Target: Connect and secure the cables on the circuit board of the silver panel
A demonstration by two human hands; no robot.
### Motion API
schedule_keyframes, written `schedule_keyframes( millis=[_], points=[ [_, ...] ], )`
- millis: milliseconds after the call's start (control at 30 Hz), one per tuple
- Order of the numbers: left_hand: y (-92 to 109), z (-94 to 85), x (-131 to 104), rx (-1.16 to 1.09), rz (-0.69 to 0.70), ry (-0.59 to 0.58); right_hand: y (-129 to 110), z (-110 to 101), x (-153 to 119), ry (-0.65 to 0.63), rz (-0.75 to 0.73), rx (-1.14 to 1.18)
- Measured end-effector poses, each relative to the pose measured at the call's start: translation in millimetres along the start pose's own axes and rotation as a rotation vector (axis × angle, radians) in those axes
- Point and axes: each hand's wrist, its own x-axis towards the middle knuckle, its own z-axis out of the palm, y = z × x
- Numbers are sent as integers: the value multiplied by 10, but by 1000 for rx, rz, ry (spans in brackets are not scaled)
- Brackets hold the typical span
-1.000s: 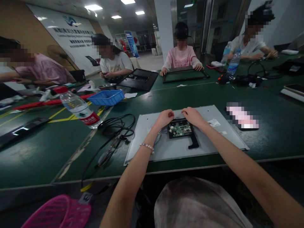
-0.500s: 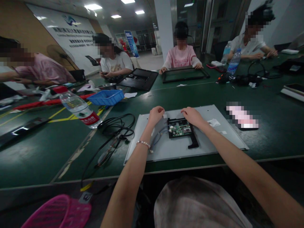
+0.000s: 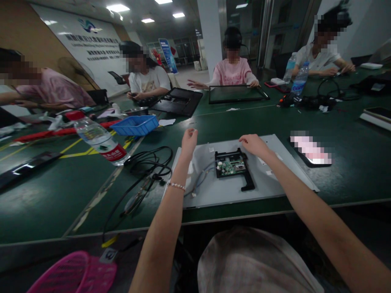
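Observation:
A grey metal-backed display panel [image 3: 207, 195] lies flat on the table before me. On its middle sits a black plastic bracket [image 3: 248, 181] around a green circuit board [image 3: 229, 167]. Thin grey wires [image 3: 200, 179] run from the board's left side. My left hand [image 3: 189, 143] is raised near the panel's far left edge, fingers pinched together; a tiny pale bit seems to show at the tips, too small to name. Over the panel's far side, beyond the bracket, my right hand [image 3: 254, 145] has its fingers curled closed, the tips partly hidden.
Left of the panel are tangled black cables [image 3: 152, 162], a tilted water bottle [image 3: 100, 140] and a blue bin [image 3: 136, 125]. A phone [image 3: 311, 150] lies to the right. Across the table, a co-worker holds a black frame [image 3: 238, 99]. A pink basket [image 3: 100, 272] is below the table edge.
My left hand has moved left and away from me, off the panel's middle. My right hand has shifted slightly right. Across the table, a co-worker's hand has left the black frame.

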Motion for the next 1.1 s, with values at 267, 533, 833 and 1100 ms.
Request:
schedule_keyframes(
  millis=[267, 533, 833, 1100],
  points=[
    [78, -19, -52, -66, -52, -31, 71, 6, -24, -38, 14, -46],
    [155, -24, -146, 12, 36, -228, 28, 54, -43, -47, -28, -82],
    [103, 57, -219, 273, 169, -415, 39, 83, -37, -60, -38, -102],
    [24, 65, -213, 394, 279, -427, -16, 80, -70, -65, -42, -118]
  ],
)
